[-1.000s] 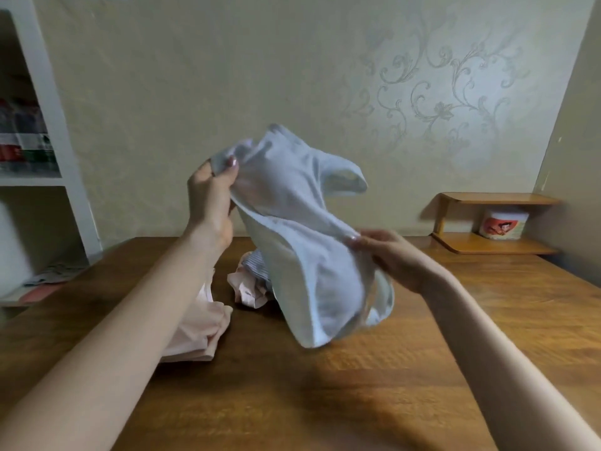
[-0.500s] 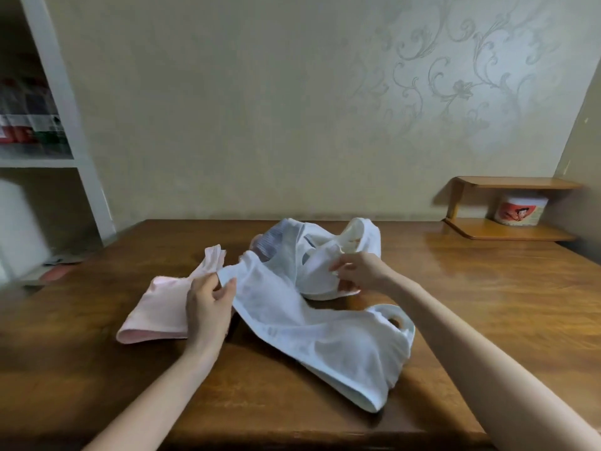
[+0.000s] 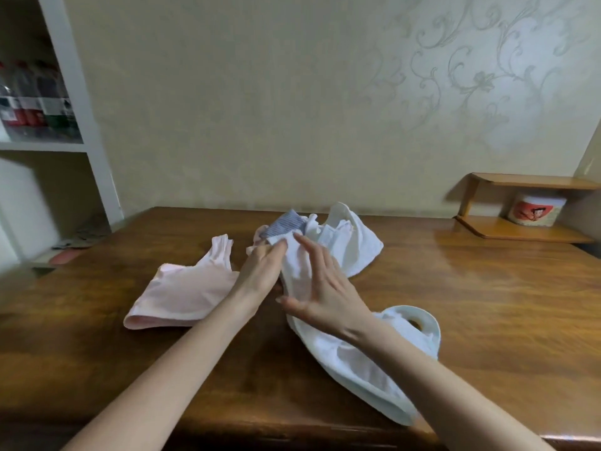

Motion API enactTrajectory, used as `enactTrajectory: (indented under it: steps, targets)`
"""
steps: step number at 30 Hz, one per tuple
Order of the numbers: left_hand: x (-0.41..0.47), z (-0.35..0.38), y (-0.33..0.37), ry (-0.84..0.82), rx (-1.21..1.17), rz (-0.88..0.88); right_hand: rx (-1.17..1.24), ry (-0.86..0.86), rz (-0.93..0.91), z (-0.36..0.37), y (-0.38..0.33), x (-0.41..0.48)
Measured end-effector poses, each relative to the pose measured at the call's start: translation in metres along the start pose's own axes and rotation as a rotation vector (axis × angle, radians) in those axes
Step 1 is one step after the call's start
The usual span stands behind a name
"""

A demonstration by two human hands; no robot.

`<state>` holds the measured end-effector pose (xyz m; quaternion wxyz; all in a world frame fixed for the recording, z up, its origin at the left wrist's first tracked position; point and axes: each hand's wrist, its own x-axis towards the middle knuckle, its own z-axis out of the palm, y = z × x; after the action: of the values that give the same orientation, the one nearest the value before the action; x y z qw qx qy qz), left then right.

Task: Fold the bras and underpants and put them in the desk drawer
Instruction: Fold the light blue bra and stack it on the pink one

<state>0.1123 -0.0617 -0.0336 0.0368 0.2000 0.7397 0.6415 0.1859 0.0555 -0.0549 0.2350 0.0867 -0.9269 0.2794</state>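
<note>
White bra (image 3: 344,349) spread on the wooden bench (image 3: 487,304), left hand (image 3: 260,271) pinching its far end, right hand (image 3: 322,288) open flat on it, pink bra (image 3: 185,294) toward the left edge

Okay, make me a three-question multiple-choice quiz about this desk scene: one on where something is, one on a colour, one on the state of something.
1. Where does the pink bra lie?
A. On the desk, left of both hands
B. On the wall shelf
C. Under the tub

2. What colour is the garment under the right hand?
A. Black
B. White
C. Red

3. How is the right hand?
A. Clenched in a fist
B. Open, fingers spread over the white bra
C. Resting off the desk

Answers: 1 A, it lies flat on the desk beside the left hand. 2 B, the cloth is white. 3 B, its fingers are spread.
</note>
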Motion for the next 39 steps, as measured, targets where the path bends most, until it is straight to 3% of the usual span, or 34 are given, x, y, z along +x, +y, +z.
enactTrajectory:
  steps: [4,6,8,10,14,16,19,21,23,26,28,32,36,39]
  targets:
    - [0.007,0.017,0.022,0.072,0.136,0.087,0.178,0.234,0.195,-0.012,0.006,-0.001]
    - [0.007,0.017,0.024,0.114,0.156,0.156,0.149,0.271,0.198,-0.022,0.011,-0.004]
    - [0.005,0.013,0.022,-0.019,0.094,0.162,0.080,0.273,0.184,-0.032,0.015,-0.010]
    - [0.005,0.006,0.016,-0.192,0.166,0.103,-0.147,0.159,0.205,-0.041,0.022,-0.017]
    - [0.007,-0.011,0.008,-0.299,0.422,-0.013,-0.541,-0.348,0.450,-0.063,0.042,-0.028]
    - [-0.002,-0.012,-0.002,-0.301,0.588,-0.088,-0.622,-0.342,0.553,-0.073,0.052,-0.036]
    - [-0.023,-0.002,-0.025,-0.158,0.982,-0.064,-0.728,-0.112,0.618,-0.082,0.060,-0.046]
    - [-0.037,0.002,-0.035,-0.033,1.219,0.100,-0.761,-0.042,0.651,-0.087,0.062,-0.051]
    - [-0.047,0.003,-0.040,-0.015,1.345,0.381,-0.772,-0.016,0.678,-0.094,0.065,-0.054]
    - [-0.052,0.002,-0.045,-0.178,1.252,0.925,-0.756,0.059,0.526,-0.098,0.073,-0.058]
    - [-0.054,0.006,-0.044,-0.290,1.146,1.075,-0.691,0.059,0.388,-0.092,0.076,-0.062]
    - [-0.052,0.018,-0.033,-0.225,1.002,0.950,-0.591,-0.009,0.249,-0.073,0.078,-0.073]
    - [-0.043,0.025,-0.023,0.009,1.066,0.788,-0.641,-0.137,0.279,-0.060,0.072,-0.088]
    - [-0.042,0.013,-0.019,0.141,1.091,0.622,-0.653,0.014,0.277,-0.068,0.069,-0.097]
